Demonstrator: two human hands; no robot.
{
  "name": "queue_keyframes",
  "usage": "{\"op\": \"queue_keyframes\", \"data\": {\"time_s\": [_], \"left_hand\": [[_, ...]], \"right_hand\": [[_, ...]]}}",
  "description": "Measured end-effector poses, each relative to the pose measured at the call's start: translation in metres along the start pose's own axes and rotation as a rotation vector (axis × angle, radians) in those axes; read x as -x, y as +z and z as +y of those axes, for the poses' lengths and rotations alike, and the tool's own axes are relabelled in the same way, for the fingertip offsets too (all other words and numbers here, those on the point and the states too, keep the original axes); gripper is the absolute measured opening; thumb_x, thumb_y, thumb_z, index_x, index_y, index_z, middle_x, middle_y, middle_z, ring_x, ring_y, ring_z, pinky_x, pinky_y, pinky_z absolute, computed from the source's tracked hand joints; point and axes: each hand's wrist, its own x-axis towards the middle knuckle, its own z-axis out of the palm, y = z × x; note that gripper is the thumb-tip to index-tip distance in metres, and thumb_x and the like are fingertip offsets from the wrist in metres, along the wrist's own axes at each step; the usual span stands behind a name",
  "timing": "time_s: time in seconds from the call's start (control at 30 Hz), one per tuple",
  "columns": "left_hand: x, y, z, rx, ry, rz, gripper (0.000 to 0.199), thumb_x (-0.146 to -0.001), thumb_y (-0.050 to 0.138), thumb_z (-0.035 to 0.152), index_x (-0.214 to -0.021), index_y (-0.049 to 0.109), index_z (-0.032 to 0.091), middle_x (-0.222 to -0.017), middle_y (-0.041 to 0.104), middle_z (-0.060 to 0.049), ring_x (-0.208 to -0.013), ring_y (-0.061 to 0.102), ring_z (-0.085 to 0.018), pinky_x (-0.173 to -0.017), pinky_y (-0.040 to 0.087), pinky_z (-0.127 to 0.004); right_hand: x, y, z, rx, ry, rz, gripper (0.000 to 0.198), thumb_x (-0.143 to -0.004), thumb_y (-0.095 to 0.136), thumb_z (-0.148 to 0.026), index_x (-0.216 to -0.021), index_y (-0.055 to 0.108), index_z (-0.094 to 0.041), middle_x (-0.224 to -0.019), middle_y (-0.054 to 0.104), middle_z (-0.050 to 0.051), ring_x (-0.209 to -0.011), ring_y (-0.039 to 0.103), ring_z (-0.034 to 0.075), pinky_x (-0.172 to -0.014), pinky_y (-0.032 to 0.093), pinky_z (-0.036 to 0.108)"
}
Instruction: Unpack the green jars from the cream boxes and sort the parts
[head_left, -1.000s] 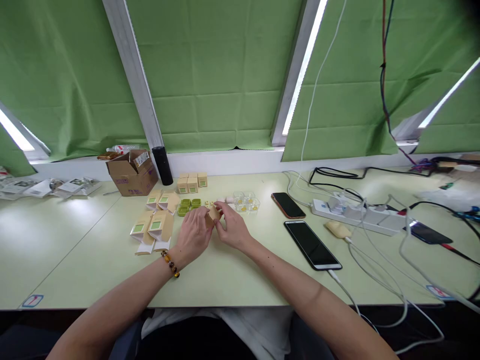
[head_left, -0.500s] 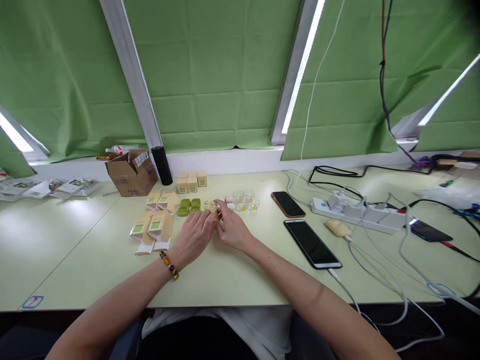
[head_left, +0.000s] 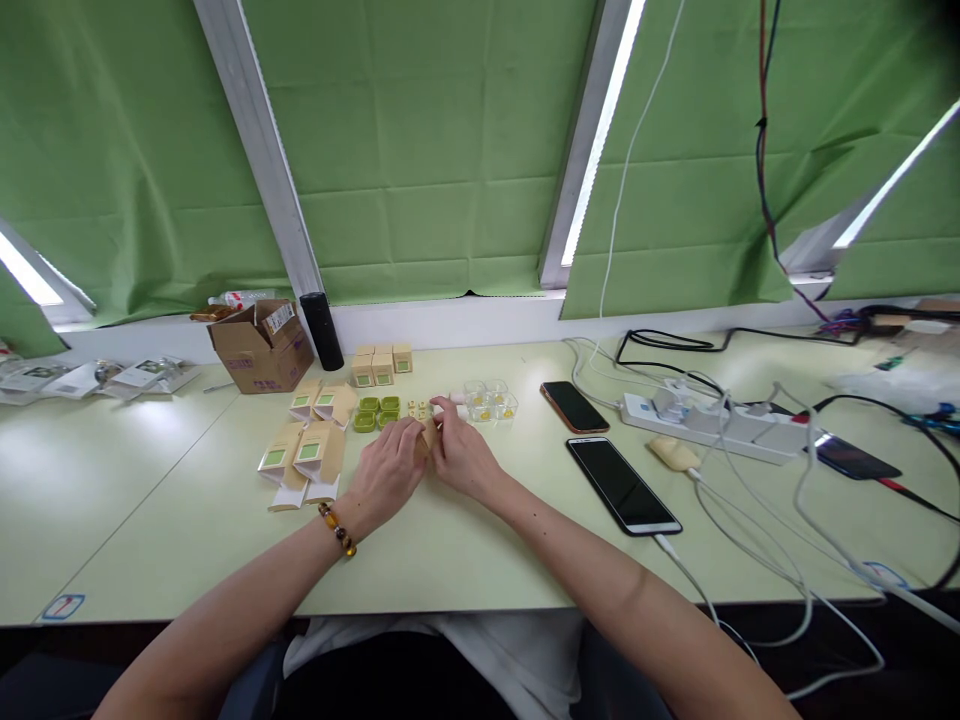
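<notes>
Green blinds (head_left: 397,150) cover the windows behind a pale table (head_left: 450,565), where a person's 2 bare hands meet around a small tan carton (head_left: 429,437), just to the near right of 4 green cups (head_left: 366,422). The left hand (head_left: 390,465) curls its fingers over the carton's left side; the right hand (head_left: 463,455) appears to pinch the opposite side between thumb and forefinger, hiding much of the piece. Apparently thin card, the carton is probably light, dry and easy to grip, firm along its folds but quick to crease or crush, and best held by its edges and corners under gentle pressure. Left of the green cups lie 4 partly folded cartons (head_left: 320,447) with green panels; beyond the cups stand 3 small boxes (head_left: 383,366). Right of the cups sit tiny pale pieces (head_left: 412,406) and, farther along, clear containers (head_left: 499,405) with yellow inside. A brown cardboard box (head_left: 262,352) rises beyond the cups to the left, while a phone (head_left: 624,485) and a white power strip (head_left: 712,432) lie well to their right.
</notes>
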Motion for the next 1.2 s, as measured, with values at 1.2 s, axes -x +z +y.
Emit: {"op": "queue_keyframes", "data": {"time_s": [1.2], "left_hand": [[0.001, 0.009, -0.012, 0.385, -0.167, -0.053, 0.033, -0.100, 0.059, 0.023, -0.131, 0.052, 0.021, -0.128, 0.064, -0.015, -0.121, 0.064, -0.029, -0.105, 0.055, -0.050]], "right_hand": [[-0.015, -0.001, 0.041, -0.140, 0.145, 0.364, 0.027, -0.104, 0.044, -0.025, -0.126, 0.057, -0.020, -0.123, 0.061, 0.014, -0.102, 0.063, 0.026, -0.088, 0.056, 0.044]]}}
